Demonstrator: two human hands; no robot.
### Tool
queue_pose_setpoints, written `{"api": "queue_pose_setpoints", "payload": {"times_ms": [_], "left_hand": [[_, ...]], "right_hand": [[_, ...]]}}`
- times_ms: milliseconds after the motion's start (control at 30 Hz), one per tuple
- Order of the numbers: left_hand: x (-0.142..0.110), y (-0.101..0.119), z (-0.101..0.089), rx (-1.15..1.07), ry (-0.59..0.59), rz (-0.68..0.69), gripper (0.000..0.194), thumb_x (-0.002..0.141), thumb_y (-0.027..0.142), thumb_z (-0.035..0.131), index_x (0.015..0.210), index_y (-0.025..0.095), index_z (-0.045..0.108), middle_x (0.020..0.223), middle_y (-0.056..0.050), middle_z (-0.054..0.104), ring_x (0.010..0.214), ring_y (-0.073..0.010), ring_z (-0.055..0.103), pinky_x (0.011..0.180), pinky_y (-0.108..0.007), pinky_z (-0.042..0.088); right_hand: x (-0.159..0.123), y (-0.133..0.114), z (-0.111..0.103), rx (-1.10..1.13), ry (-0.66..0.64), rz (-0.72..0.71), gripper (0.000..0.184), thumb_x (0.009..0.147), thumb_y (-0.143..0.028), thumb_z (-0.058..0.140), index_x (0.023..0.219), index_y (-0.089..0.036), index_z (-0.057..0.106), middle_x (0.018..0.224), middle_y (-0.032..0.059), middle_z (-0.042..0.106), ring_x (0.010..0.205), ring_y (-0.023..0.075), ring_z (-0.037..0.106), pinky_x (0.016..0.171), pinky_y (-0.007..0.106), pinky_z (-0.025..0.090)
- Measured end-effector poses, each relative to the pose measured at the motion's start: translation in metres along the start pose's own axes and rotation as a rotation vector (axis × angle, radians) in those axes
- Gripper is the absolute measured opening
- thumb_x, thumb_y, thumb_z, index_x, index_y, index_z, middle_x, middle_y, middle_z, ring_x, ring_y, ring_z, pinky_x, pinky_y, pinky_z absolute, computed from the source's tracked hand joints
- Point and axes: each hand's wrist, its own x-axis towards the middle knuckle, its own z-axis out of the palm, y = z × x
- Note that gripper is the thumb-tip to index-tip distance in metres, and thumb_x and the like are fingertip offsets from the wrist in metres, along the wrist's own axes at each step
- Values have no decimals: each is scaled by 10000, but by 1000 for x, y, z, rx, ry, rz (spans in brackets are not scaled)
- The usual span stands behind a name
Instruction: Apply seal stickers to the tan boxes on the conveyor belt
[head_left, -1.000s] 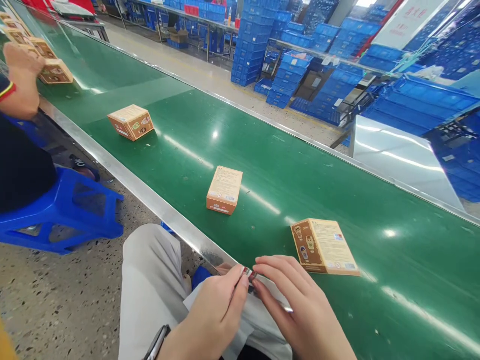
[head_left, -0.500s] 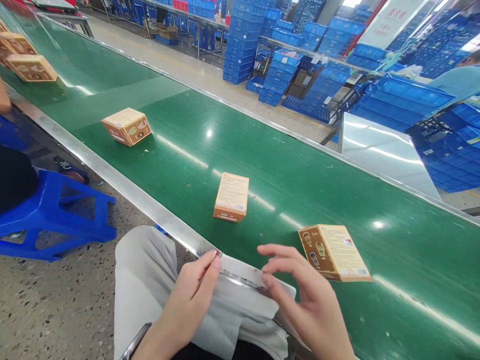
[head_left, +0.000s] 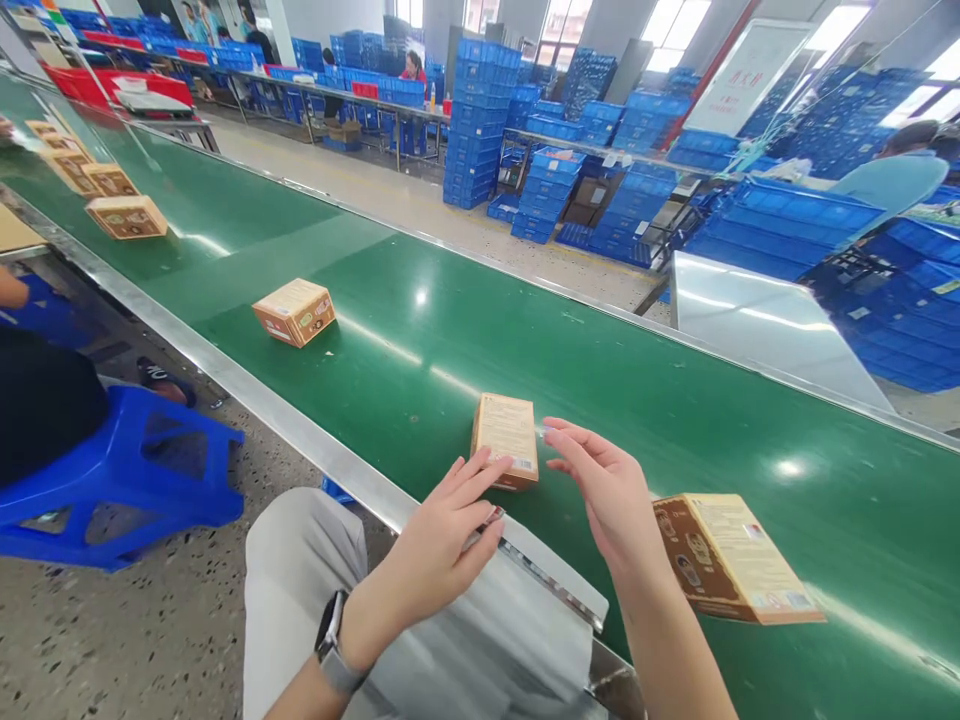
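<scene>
My left hand pinches the corner of a white sheet between thumb and finger, with a small reddish bit showing there. Its other fingers stretch onto the front of a tan and brown printed carton, which lies on the green belt. To the carton's right, my right hand is closed at the fingertips on a small clear sticker, hard to make out. A second carton with a small red and blue label lies beyond my right forearm, which partly covers it.
Another carton lies left on the green conveyor belt, and several more stand farther up. A metal rail edges it. A person sits by a blue stool at left. Stacked blue crates stand across the aisle.
My right hand has left the white sheet and moved up beside the middle carton. My left fingers have spread onto that carton. The view has tilted up, showing more of the room.
</scene>
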Motion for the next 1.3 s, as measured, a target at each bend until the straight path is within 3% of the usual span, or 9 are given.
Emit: {"api": "queue_pose_setpoints", "payload": {"times_ms": [200, 500, 733, 1033, 1200, 1300], "left_hand": [[3, 7, 13, -23, 15, 28, 267, 1014, 148, 433, 826, 162, 623, 1556, -126, 474, 1495, -281, 347, 1189, -413, 446], [9, 25, 21, -10, -22, 70, 277, 1011, 137, 446, 865, 133, 681, 1538, -144, 497, 1483, -258, 380, 1205, -383, 418], [9, 34, 33, 28, -7, 116, 314, 1026, 154, 417, 879, 122, 692, 1519, -123, 529, 1478, -231, 392, 1207, -329, 402], [12, 45, 42, 75, -23, 183, 345, 1036, 151, 387, 887, 126, 697, 1507, -115, 545, 1489, -206, 372, 1212, -308, 394], [15, 51, 48, 89, -25, 219, 349, 1040, 156, 385, 913, 112, 708, 1498, -119, 553, 1482, -203, 386, 1217, -306, 383], [16, 54, 52, 92, -32, 228, 372, 1046, 167, 373, 917, 106, 717, 1487, -124, 565, 1475, -210, 399, 1212, -315, 395]], "right_hand": [[9, 9, 6, 29, 26, 12, 386, 519, -550, 835, 666, -200, 764, 1050, 114, 754, 981, 321, 656, 734, 385, 530], [9, 8, -20, -63, 51, 19, 339, 507, -495, 844, 656, -202, 759, 1019, 103, 753, 983, 322, 663, 821, 412, 533], [4, 9, -33, -147, 97, -14, 297, 523, -490, 815, 606, -218, 730, 1065, 101, 736, 1064, 347, 629, 971, 486, 440], [2, 11, -52, -260, 129, -36, 326, 551, -529, 768, 622, -216, 711, 1063, 115, 742, 1030, 340, 651, 891, 449, 493], [-3, 7, -63, -405, 162, -76, 346, 560, -552, 736, 629, -215, 695, 1005, 125, 740, 833, 301, 674, 714, 411, 532], [-10, 5, -65, -501, 204, -131, 357, 583, -576, 706, 628, -224, 672, 1010, 126, 724, 756, 279, 653, 732, 447, 523]]}}
